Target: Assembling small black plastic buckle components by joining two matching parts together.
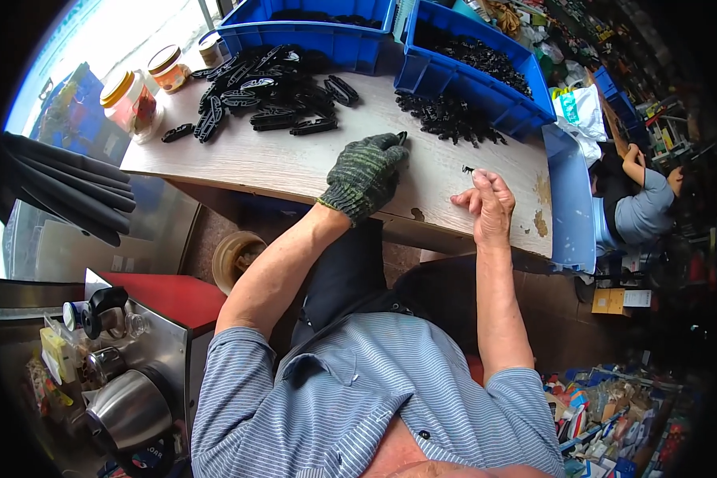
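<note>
My left hand (pixel 365 177), in a dark green knitted glove, is closed over the table's middle. The tip of a black plastic part (pixel 402 138) sticks out past its fingers; the rest is hidden by the glove. To the right, my bare right hand (pixel 492 205) pinches a small black plastic piece (pixel 468 169) between thumb and fingertips, just above the tabletop. A heap of long black slotted plastic parts (pixel 267 92) lies beyond my left hand. Past my right hand spreads a pile of small black plastic pieces (pixel 454 119).
Two blue bins (pixel 311 40) (pixel 486 76) holding black parts line the far side. Lidded jars (pixel 131 103) stand at the table's (pixel 239 171) left end. A bucket (pixel 235 259) sits below its front edge. Another person (pixel 645 203) is at far right.
</note>
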`<state>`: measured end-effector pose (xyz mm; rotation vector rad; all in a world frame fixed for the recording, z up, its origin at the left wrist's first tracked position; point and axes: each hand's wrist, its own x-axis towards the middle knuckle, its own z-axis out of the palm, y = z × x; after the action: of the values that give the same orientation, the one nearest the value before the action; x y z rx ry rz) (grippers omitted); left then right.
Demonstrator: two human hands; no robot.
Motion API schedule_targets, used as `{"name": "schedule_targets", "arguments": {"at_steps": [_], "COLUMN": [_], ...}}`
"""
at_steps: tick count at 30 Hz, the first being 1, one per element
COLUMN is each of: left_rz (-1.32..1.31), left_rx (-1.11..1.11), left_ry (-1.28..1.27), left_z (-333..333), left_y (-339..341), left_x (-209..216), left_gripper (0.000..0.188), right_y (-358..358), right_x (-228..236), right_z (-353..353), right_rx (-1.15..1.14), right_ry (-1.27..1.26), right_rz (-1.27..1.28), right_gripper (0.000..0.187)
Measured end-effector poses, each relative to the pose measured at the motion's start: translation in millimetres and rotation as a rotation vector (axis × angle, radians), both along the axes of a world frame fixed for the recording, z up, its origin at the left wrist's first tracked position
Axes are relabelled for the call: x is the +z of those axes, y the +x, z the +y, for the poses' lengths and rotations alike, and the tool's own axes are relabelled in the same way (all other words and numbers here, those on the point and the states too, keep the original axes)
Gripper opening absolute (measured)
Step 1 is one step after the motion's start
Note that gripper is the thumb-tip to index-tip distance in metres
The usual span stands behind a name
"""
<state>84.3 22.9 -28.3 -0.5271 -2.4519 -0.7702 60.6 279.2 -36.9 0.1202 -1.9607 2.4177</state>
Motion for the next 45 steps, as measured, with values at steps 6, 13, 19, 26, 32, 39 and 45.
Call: {"name": "schedule_targets", "arguments": {"at_steps": [6, 13, 19, 26, 32, 39, 45], "left_rz": [0.106, -0.005, 0.061, -0.122, -0.387, -0.821, -0.794], "left_rx": [0.307, 0.393, 0.165, 0.038, -0.151, -0.258, -0.291], "left_ry": [0.127, -0.102, 0.03, 0.067, 0.937, 1.035, 0.87], "left_z": [0.7, 27.6, 41.1, 47.1, 58.6, 61.7, 61.7], "left_y": [-9.8, -11.6, 2.3, 8.0, 9.5, 6.1, 3.8], "left_x": [-1.1, 1.3, -3.6, -1.1, -28.7, 7.9, 9.2], "left_gripper": [0.031, 0.04, 0.015, 0.01, 0.026, 0.028, 0.025], "right_y": [0.4, 1.3, -0.3, -1.8, 5.2, 8.0, 13.9], "right_x": [-0.5, -0.3, -2.5, -1.6, 3.4, 5.8, 17.9], "right_z": [-0.6, -1.1, 1.6, 2.9, -8.5, -4.4, -5.6], "right_rx": [0.011, -0.014, 0.017, 0.02, 0.049, 0.069, 0.118], "right_ry": [-0.011, -0.046, -0.028, -0.053, -0.086, -0.063, 0.016], "right_rz": [0.017, 0.029, 0.012, 0.003, 0.005, 0.045, -0.054], "right_gripper": [0.024, 0.023, 0.022, 0.023, 0.021, 0.018, 0.014]}}
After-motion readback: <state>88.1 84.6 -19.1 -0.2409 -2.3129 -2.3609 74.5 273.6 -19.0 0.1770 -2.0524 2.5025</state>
